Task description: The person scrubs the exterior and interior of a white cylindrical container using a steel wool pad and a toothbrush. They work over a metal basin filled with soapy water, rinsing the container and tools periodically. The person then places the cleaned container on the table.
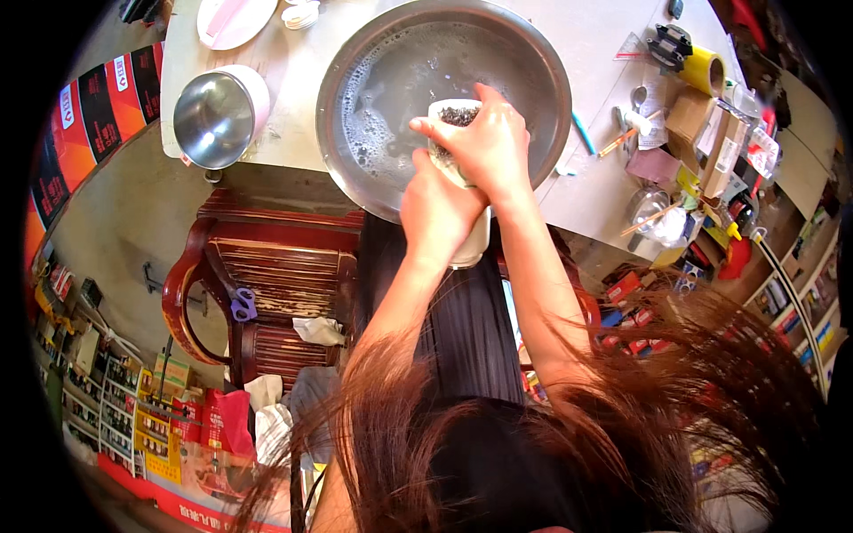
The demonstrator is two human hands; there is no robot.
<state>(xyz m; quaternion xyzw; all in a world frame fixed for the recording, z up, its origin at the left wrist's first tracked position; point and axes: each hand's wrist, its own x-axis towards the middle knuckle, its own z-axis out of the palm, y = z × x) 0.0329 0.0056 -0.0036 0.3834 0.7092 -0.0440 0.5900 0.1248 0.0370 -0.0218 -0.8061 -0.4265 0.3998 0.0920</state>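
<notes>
While soapy water films the round steel basin (pixel 373 98), we clasp a white cylindrical cup (pixel 462 191) of dark grains, left hand (pixel 435 213) at seven o'clock, right hand (pixel 489 147) on top.

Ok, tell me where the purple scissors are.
The purple scissors lie on the dark red wooden chair, on the left of the head view, below the table edge and the small steel bowl.

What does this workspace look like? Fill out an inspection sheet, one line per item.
Surface: pale table, stained.
Job's things: white cup of dark grains held over a metal basin of foamy water.
Clutter: small steel bowl, yellow tape roll, boxes, pens.
Grippers: left hand and right hand both grip the cup.
Cables: nothing seen.
Surroundings: red wooden chair, purple scissors, stocked shelves.
</notes>
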